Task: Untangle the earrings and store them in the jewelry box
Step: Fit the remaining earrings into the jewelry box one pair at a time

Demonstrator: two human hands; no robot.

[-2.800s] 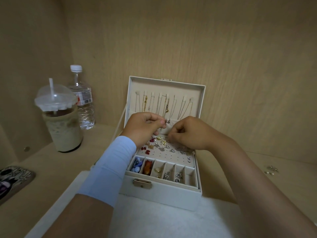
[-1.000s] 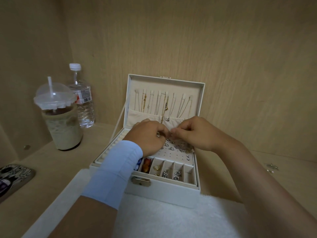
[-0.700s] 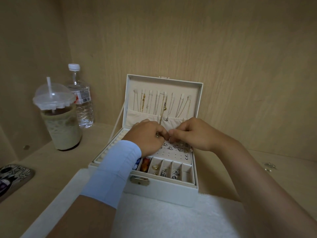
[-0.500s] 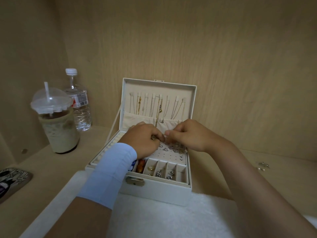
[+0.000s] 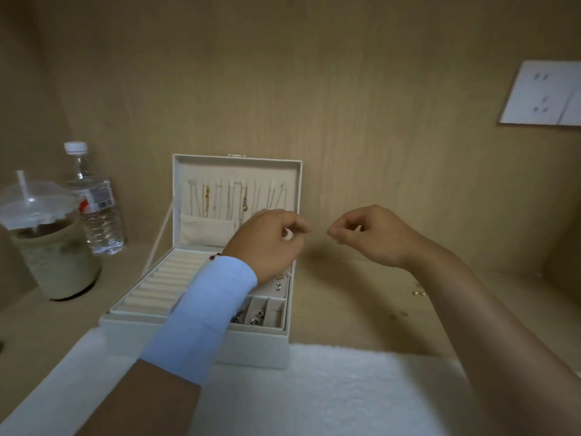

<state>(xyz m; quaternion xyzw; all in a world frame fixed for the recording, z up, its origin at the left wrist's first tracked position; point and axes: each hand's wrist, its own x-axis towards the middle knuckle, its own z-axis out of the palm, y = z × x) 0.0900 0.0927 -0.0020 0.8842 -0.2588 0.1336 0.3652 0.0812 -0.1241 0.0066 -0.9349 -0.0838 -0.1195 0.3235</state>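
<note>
Hands raised by the open jewelry box [image 5: 251, 347]
Left hand [image 5: 270, 239] and right hand [image 5: 369, 236] hover apart, fingers curled, thumb and forefinger pressed tip to tip; any held item is too small to tell. The rectangular cream box stands on the wood-grain worktop [image 5: 345, 309], against a fleecy white mat [image 5: 314, 398]. Metal earrings [image 5: 258, 314] lie in its front compartments.

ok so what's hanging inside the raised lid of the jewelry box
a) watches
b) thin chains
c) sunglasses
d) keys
b, thin chains hang side by side down the inner face of the upright lid of the jewelry box.
</note>
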